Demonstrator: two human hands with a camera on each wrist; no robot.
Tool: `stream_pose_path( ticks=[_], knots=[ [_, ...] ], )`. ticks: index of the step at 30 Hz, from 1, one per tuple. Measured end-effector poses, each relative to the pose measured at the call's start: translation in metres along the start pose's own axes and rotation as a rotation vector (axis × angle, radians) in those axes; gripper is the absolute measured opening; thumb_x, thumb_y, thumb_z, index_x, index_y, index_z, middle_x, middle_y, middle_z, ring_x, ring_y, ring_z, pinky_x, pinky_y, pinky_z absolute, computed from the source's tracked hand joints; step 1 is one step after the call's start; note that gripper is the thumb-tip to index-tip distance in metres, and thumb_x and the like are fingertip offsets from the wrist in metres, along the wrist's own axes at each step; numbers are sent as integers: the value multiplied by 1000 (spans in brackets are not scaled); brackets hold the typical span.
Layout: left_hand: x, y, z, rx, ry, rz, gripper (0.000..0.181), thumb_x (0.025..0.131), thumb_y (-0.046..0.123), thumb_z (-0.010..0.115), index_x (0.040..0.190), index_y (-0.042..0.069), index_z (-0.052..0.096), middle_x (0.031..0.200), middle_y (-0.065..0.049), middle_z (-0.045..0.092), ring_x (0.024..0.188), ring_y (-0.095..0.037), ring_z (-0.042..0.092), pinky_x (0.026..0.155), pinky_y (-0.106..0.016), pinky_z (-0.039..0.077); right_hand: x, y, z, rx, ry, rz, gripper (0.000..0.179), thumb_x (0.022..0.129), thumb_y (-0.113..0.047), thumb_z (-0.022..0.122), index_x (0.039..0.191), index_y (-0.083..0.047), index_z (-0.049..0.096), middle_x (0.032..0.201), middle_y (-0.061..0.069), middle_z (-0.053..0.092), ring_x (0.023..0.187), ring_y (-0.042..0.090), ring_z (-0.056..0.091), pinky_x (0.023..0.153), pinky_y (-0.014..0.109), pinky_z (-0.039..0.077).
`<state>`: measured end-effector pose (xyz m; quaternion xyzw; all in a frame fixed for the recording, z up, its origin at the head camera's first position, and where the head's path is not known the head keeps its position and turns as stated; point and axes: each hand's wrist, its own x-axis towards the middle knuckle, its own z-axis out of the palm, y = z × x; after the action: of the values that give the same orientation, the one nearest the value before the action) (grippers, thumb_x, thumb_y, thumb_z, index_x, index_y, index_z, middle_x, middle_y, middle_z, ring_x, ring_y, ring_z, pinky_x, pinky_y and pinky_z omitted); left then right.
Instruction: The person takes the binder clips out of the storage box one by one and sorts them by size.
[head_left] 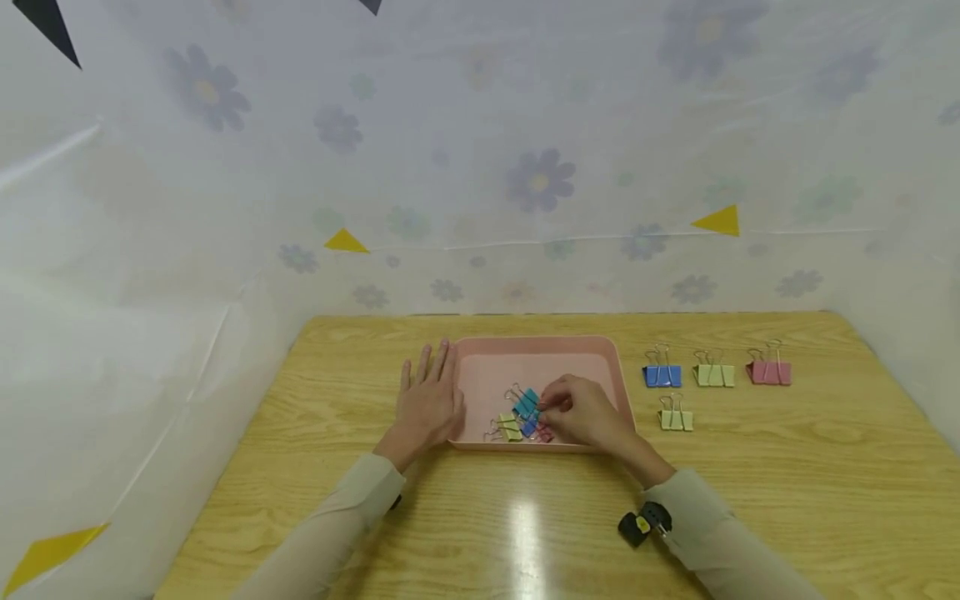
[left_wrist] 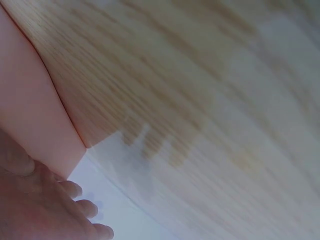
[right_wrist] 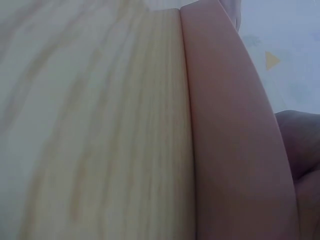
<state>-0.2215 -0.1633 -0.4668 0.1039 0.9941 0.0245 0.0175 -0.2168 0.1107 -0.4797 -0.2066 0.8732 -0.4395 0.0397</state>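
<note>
Well, R grip (head_left: 583, 410) nr blurry blue clip (head_left: 529, 426); hold unclear.

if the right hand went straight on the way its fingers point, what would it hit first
Most likely the teal binder clip with wire handles in the pink rectangular tray; the right hand's fingertips may already touch it, depth is unclear.

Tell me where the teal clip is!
In the head view, the teal clip lies in the pink tray, just left of the right hand.
</note>
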Motion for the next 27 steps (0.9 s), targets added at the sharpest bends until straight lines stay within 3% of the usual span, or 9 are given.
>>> stream_pose_path(
  ticks=[12,21,27],
  knots=[
    [3,-2,2,-10,11,-4,65,109,31,28,166,7,8,172,-9,9,157,-35,7,123,-60,8,-4,-4,-5,72,55,-14,5,91,-5,75,96,-4,78,99,6,73,90,21,70,81,38,60],
    [1,-1,3,-9,3,-2,65,109,31,27,166,9,6,173,-6,7,158,-34,5,123,-59,8,-16,-4,-14,116,96,-87,6,92,-5,76,97,-1,78,102,12,74,90,26,72,79,34,61],
    [1,-1,3,-1,7,-4,64,109,30,27,166,10,6,173,-6,7,158,-33,5,123,-59,8,-30,-1,-22,127,130,-88,5,92,-8,77,97,-7,79,105,7,74,90,20,72,78,30,60]
  ],
)
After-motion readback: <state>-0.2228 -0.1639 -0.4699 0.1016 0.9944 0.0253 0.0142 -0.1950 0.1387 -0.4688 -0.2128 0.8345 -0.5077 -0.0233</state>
